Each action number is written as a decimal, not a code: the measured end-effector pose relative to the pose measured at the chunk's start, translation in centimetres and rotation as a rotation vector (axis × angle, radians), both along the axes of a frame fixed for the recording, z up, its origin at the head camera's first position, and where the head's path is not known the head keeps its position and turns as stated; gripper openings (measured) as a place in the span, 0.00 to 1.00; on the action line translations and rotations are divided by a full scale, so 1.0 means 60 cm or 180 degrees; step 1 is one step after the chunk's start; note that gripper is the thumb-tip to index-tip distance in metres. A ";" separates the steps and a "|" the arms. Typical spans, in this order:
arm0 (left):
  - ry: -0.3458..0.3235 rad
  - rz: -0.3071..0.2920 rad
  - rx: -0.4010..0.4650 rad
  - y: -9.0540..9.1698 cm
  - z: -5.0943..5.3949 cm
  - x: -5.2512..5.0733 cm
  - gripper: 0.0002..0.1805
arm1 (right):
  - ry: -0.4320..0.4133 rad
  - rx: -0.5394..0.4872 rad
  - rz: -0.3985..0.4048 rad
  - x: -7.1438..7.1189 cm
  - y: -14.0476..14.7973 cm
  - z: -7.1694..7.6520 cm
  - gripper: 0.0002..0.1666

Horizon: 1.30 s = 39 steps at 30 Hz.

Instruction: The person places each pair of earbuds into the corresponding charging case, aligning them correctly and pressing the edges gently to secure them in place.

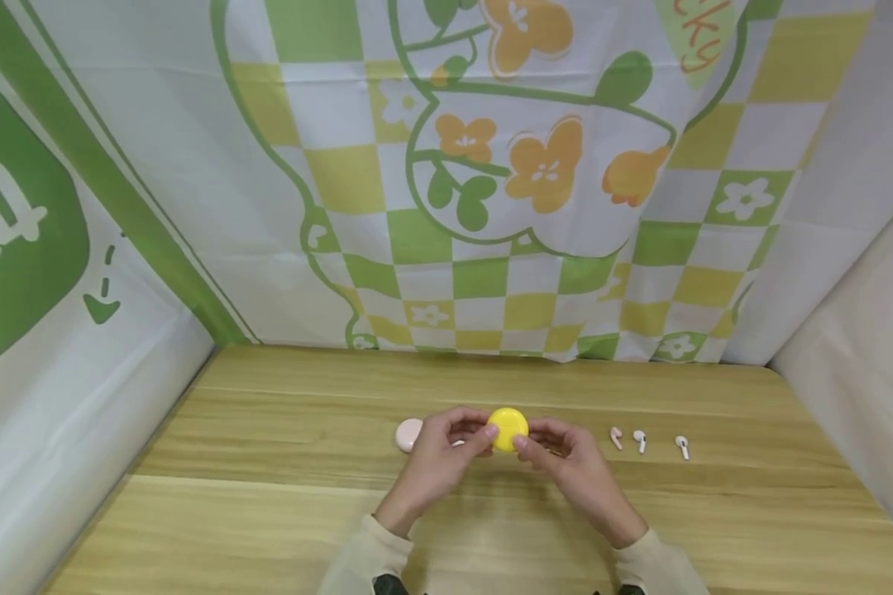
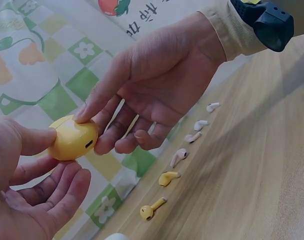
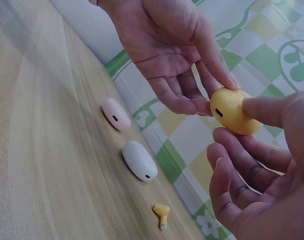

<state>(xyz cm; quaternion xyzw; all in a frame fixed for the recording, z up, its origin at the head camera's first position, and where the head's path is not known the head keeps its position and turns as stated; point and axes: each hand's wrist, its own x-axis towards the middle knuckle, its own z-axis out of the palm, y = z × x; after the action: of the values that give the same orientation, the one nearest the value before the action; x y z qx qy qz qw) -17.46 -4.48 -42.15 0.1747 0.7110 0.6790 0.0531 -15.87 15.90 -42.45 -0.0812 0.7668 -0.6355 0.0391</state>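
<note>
A round, glossy yellow earbud case [image 1: 508, 430] is held above the table between both hands. My left hand [image 1: 442, 454] pinches its left side, thumb on the front face and fingers behind. From the right, my right hand [image 1: 576, 467] grips it the same way. A small dark port on the case [image 3: 237, 111] shows in both wrist views, and a thin seam runs near the left thumb. Its lid looks closed. Below the hands lie two yellow earbuds [image 2: 168, 178], mostly hidden by the right hand in the head view.
A pink case [image 1: 408, 435] and a white case [image 3: 139, 161] lie at left on the wooden table [image 1: 268, 512]. Two pink earbuds [image 2: 179, 157] and two white earbuds [image 2: 201, 125] form a row at right. A patterned cloth [image 1: 484, 314] hangs behind the table's back edge.
</note>
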 end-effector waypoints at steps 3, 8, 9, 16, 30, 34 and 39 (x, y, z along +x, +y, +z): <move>0.0006 0.0022 0.0016 0.000 0.001 0.001 0.13 | 0.0022 0.0005 0.0031 0.000 0.000 0.000 0.19; 0.0000 0.0041 0.0003 0.001 0.002 0.001 0.14 | 0.0026 0.0001 0.0053 0.001 0.001 -0.001 0.19; -0.0003 0.0043 0.0002 0.002 0.002 0.001 0.14 | 0.0026 0.0005 0.0054 0.001 0.001 -0.001 0.19; 0.0028 0.0065 -0.0019 0.002 0.006 0.003 0.13 | 0.0097 0.0062 0.0071 -0.001 0.004 -0.001 0.17; 0.0058 0.0027 -0.0090 -0.001 0.015 0.009 0.14 | 0.0143 -0.0043 0.0208 0.000 0.009 0.003 0.19; 0.0067 0.0009 -0.0096 -0.002 0.017 0.010 0.15 | 0.0212 -0.0048 0.0275 0.000 0.010 0.003 0.19; 0.0068 0.0001 -0.0146 -0.003 0.019 0.011 0.15 | 0.0250 -0.0102 0.0309 0.000 0.011 0.002 0.19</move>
<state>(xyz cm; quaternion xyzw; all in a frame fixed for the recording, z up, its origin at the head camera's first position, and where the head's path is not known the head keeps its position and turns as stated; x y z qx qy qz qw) -16.81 -4.64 -41.02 0.1806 0.7270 0.6606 0.0494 -15.85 16.54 -42.33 -0.1439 0.7526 -0.6414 0.0385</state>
